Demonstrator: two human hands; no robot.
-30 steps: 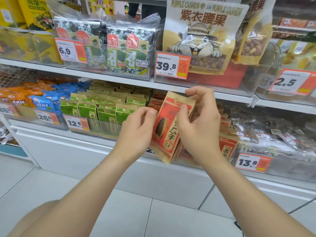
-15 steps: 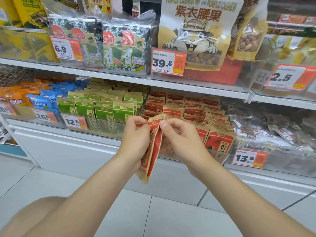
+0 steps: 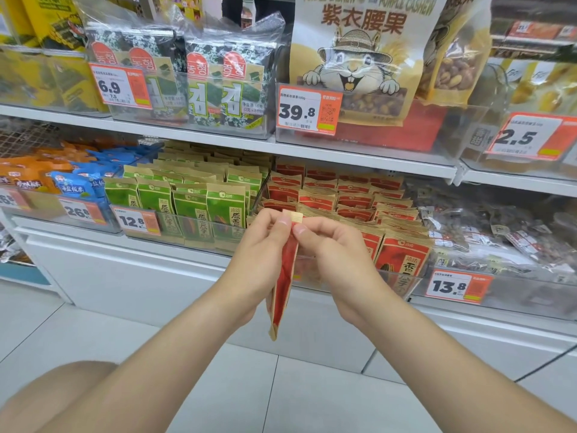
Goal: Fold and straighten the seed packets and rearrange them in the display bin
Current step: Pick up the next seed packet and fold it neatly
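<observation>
1. Left hand [image 3: 265, 245] and right hand [image 3: 334, 248] pinch the top of a red seed packet [image 3: 282, 282] hanging edge-on before the shelf.
2. It looks light, crinkly and pliable; pinching the top seam seems best.
3. Behind, the display bin [image 3: 402, 284] holds matching packets.

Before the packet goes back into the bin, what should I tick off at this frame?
1. Grip: left hand and right hand pinch the red packet at its top: ok.
2. Packet straightened: cannot tell, it hangs edge-on.
3. Top flap folded: cannot tell, fingertips cover most.
4. Clear of the display bin: ok, held in front.
5. Free slot among binned packets: cannot tell, hands hide the front left.
</observation>
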